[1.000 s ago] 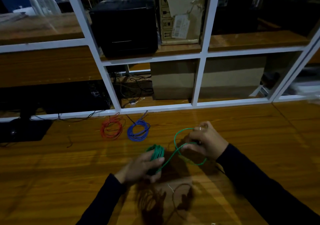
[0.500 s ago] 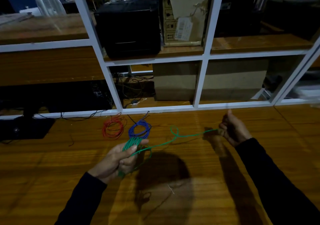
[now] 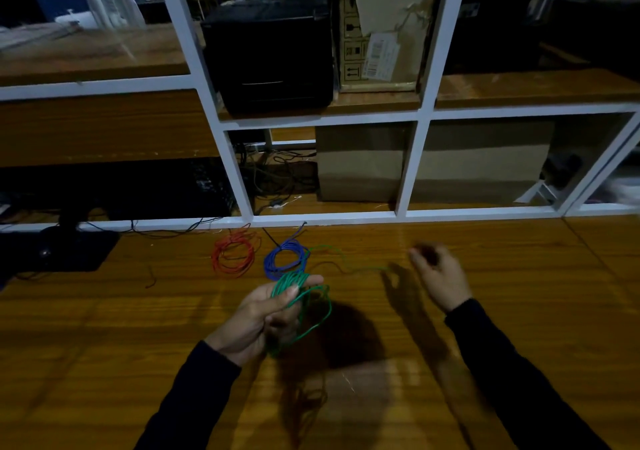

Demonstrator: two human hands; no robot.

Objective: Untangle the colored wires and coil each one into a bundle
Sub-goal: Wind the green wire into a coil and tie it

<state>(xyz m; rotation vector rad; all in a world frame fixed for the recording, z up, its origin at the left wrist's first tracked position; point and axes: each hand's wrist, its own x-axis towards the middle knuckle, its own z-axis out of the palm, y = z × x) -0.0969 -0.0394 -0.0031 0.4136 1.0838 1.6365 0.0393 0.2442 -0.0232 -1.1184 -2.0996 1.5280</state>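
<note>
Since half a second ago the right hand (image 3: 440,276) has dropped lower and nearer the body, and the taut green strand it pulled now sags in a loose curve. That hand is blurred at about two o'clock from the left hand; its fingers look loosely curled, and whether they pinch the strand's end I cannot tell.

Nearest, the left hand (image 3: 263,314) is raised above the wooden surface (image 3: 104,363), its fingers (image 3: 289,292) and thumb curled round the gathered green wire (image 3: 294,285). Several loops of this bundle hang below the grip toward five o'clock, and a single strand leaves the bundle toward one o'clock, arcs across the surface and runs toward the right hand. Both forearms wear dark sleeves (image 3: 512,373).

Just beyond the left hand, at twelve o'clock, lies the blue coil (image 3: 285,259) flat on the surface, its loose ends pointing away. At eleven o'clock, just beside the blue one but apart from it, lies the red coil (image 3: 235,254). Farther still stands a white frame (image 3: 408,162), behind it a black box (image 3: 270,51), cardboard boxes (image 3: 377,34) and a tangle of dark cables (image 3: 277,176).
</note>
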